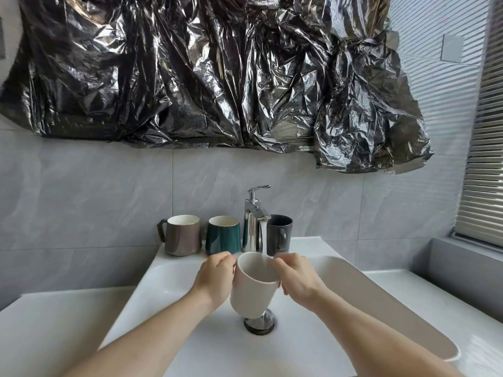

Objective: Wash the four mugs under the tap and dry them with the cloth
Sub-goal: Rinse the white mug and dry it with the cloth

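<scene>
From the head view, you held the white mug (254, 284) over the sink (353, 284), tilted under the running tap (255, 227); your left hand (215, 278) gripped its handle side, your right hand (296, 276) pinched the rim. Brown mug (183, 235), green mug (223, 235) and dark grey mug (279, 234) stood on the back ledge (upright, the grey one right of the tap).

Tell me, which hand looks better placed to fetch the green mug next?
Probably the left hand: the glossy dark green ceramic mug stands just beyond it, left of the chrome tap. The right hand would have to cross the running water.
</scene>
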